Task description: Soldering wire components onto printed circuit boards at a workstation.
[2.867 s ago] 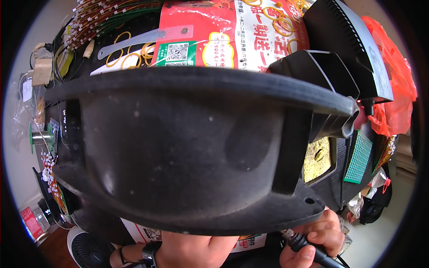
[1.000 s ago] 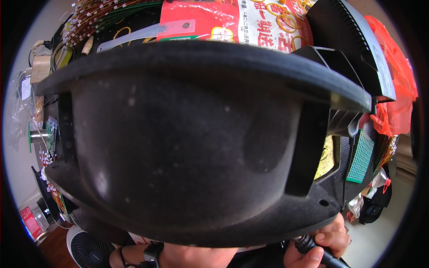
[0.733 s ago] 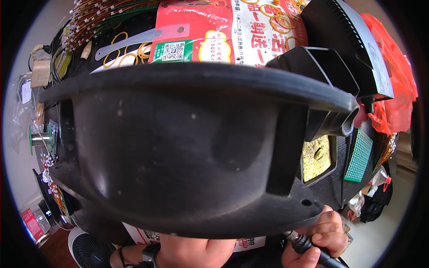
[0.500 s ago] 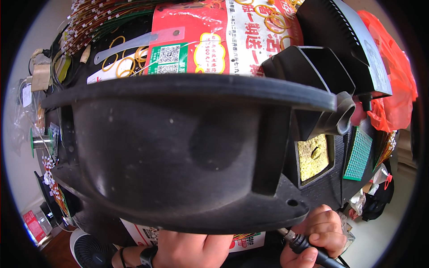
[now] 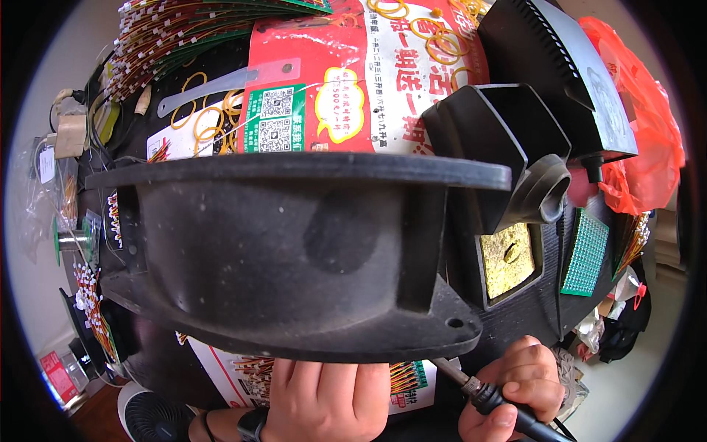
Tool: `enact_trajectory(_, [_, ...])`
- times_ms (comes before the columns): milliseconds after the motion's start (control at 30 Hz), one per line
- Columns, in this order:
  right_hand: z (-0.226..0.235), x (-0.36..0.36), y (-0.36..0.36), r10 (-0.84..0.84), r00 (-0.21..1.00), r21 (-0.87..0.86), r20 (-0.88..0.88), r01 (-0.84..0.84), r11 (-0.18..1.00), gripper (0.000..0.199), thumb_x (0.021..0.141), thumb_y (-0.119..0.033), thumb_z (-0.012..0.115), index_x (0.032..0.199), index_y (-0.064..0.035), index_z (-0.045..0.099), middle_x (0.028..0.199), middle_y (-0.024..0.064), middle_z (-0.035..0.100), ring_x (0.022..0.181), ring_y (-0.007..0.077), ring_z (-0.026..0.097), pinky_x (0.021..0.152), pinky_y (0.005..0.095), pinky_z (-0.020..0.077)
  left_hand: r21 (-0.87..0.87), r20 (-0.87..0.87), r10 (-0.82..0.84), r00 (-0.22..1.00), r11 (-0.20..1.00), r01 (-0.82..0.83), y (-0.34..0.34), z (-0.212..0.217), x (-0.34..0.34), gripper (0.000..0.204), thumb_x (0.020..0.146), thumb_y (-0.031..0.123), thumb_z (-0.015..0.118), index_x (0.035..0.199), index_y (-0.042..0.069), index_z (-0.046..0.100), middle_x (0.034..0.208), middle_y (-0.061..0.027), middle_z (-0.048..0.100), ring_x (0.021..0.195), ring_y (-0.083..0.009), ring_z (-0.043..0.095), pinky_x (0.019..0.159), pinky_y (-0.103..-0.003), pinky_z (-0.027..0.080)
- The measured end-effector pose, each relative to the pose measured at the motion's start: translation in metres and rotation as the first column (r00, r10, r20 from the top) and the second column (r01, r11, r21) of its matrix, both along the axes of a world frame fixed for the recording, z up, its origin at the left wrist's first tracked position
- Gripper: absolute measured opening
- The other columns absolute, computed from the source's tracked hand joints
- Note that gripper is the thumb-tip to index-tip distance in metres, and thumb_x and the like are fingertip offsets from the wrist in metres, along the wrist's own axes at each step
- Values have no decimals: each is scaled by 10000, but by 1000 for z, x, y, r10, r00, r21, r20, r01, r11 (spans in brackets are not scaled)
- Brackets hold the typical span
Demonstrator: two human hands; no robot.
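Note:
My right hand (image 5: 519, 390), at the lower right, is wrapped round the dark handle of a soldering iron (image 5: 492, 398). Its metal tip points up and left, beside the edge of a large black fan housing (image 5: 287, 250) that fills the middle. My left hand (image 5: 331, 401), with a dark band at the wrist, lies back up below the housing. Its fingertips pass behind the housing's lower edge, so what they touch is hidden. Around it, green boards with coloured wires (image 5: 407, 377) rest on a white printed sheet (image 5: 213, 368).
Right of the housing stand a black iron holder (image 5: 508, 125) with a yellow sponge (image 5: 507, 258), a black-and-grey box (image 5: 560, 81) and a green perforated board (image 5: 585, 254). At the back are wired boards (image 5: 184, 44), rubber bands (image 5: 210, 129) and a red sheet (image 5: 309, 44). A solder spool (image 5: 74, 239) stands left.
The housing appears smaller and its right end lies farther left. More of my left hand and of the wired boards shows below it. The soldering iron stays in my right hand.

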State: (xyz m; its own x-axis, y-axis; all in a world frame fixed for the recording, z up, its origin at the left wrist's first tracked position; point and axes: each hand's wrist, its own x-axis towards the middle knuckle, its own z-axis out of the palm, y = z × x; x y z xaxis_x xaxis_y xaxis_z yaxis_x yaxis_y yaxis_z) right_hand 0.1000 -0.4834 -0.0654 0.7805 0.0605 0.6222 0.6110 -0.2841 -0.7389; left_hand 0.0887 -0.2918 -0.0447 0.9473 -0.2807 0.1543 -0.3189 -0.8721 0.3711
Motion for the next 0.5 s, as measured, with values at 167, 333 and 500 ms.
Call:
enact_trajectory(167, [0, 0, 0, -1, 1000, -15, -26, 1, 1000, 154, 888, -85, 570, 943, 49, 517, 624, 96, 482, 457, 174, 431, 446, 335, 329, -139, -76, -45, 996, 990, 34, 5, 1, 4, 119, 895, 66, 643, 1000, 14, 667, 934, -134, 629, 804, -301, 634, 722, -396, 523])
enact_trajectory(333, [2, -2, -3, 6, 999, -27, -48, -7, 1000, 155, 889, -87, 571, 948, 47, 519, 626, 96, 491, 474, 179, 447, 473, 338, 351, -176, -104, -37, 994, 984, 19, 4, 2, 4, 135, 867, 46, 665, 996, 8, 676, 928, -136, 627, 808, -305, 638, 731, -391, 532])
enact_trajectory(500, [2, -1, -2, 18, 998, -28, -53, -20, 999, 155, 891, -87, 574, 947, 46, 519, 625, 93, 490, 472, 178, 443, 472, 339, 346, -150, -119, -34, 992, 988, 16, 4, 1, 3, 126, 877, 47, 669, 994, 0, 672, 928, -135, 626, 810, -301, 639, 727, -382, 535])
